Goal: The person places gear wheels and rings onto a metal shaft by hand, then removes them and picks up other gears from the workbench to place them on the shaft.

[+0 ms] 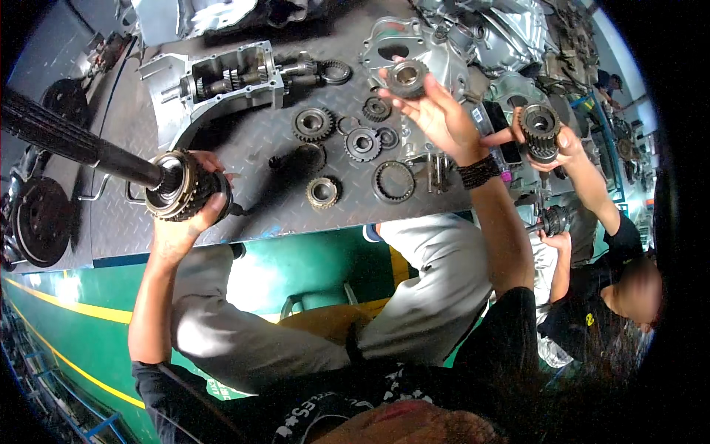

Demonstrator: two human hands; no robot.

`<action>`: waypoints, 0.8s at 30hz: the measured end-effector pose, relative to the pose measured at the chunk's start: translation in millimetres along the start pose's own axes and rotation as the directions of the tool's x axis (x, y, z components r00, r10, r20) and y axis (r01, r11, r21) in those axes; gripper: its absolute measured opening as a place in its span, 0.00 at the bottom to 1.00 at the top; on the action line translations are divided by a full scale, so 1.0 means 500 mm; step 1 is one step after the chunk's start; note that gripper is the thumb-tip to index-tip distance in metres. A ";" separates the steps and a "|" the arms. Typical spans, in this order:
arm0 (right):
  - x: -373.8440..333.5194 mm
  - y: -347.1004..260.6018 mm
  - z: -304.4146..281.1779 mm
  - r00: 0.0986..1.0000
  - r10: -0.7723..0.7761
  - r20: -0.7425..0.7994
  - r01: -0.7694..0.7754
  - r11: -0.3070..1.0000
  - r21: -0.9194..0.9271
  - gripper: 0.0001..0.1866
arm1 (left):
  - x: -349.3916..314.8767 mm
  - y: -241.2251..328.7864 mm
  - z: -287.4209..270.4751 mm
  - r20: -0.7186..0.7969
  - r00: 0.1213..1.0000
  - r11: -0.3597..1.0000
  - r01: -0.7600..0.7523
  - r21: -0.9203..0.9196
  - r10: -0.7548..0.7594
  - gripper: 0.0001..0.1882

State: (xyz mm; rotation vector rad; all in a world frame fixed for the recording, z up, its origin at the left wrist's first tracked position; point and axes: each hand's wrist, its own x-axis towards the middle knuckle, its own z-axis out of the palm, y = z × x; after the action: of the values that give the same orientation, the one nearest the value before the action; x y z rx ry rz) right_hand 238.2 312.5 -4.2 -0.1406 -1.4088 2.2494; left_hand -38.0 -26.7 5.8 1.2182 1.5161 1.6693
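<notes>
My left hand (pixel 183 228) is wrapped round a gear cluster with toothed rings (pixel 176 194), on a long splined shaft (pixel 89 144) that slants up to the left edge. Raised over the bench, my right hand (pixel 441 122) grips a small steel gear (pixel 407 77) with a round bore by its rim. Below that hand, loose parts lie on the bench: a dark gear (pixel 312 124), a flat gear (pixel 362 143), a small brassy gear (pixel 323 192) and a toothed ring (pixel 393 182).
The chequered metal bench (pixel 270 211) spans the view. An open gearbox housing (pixel 214 87) with a shaft inside stands at the back left. More castings (pixel 506 41) crowd the back right. On the right a co-worker (pixel 599 296) holds a gear (pixel 539 132) and a geared shaft (pixel 555 220).
</notes>
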 end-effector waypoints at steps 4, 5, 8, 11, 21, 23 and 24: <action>0.009 -0.021 0.011 0.999 -0.005 0.050 -0.014 0.924 0.383 0.40 | 0.003 -0.002 -0.001 0.019 1.000 1.000 0.014 0.013 -0.014 0.22; 0.010 -0.022 0.009 0.999 -0.005 0.049 -0.015 0.924 0.383 0.40 | 0.004 -0.006 -0.003 0.025 1.000 1.000 0.006 0.031 -0.006 0.22; 0.014 -0.014 0.003 0.990 -0.006 0.139 -0.061 0.878 0.474 0.42 | -0.006 -0.001 -0.002 -0.008 1.000 0.999 -0.009 0.039 0.009 0.22; 0.011 -0.023 0.013 0.999 0.008 0.035 -0.022 0.907 0.421 0.41 | 0.001 0.005 0.009 -0.003 1.000 0.999 0.027 0.021 -0.027 0.22; 0.000 0.056 0.087 0.985 0.019 0.171 0.172 -0.175 -0.969 0.34 | 0.006 0.005 0.007 0.005 0.999 0.998 -0.042 0.039 0.042 0.21; 0.010 0.075 0.085 0.984 0.049 0.173 0.179 -0.216 -0.960 0.34 | 0.006 0.015 0.009 -0.013 0.999 0.999 0.037 0.036 -0.036 0.20; 0.014 0.082 0.084 0.978 0.141 0.153 0.188 -0.279 -0.942 0.35 | 0.007 0.012 0.005 -0.014 0.999 0.999 0.037 0.041 -0.036 0.20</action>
State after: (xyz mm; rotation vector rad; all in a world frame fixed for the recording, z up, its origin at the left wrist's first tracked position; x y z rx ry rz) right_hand 204.3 266.7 -19.3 -0.3841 -2.9803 0.2270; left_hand -36.2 -23.7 12.5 1.1960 1.5779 1.6330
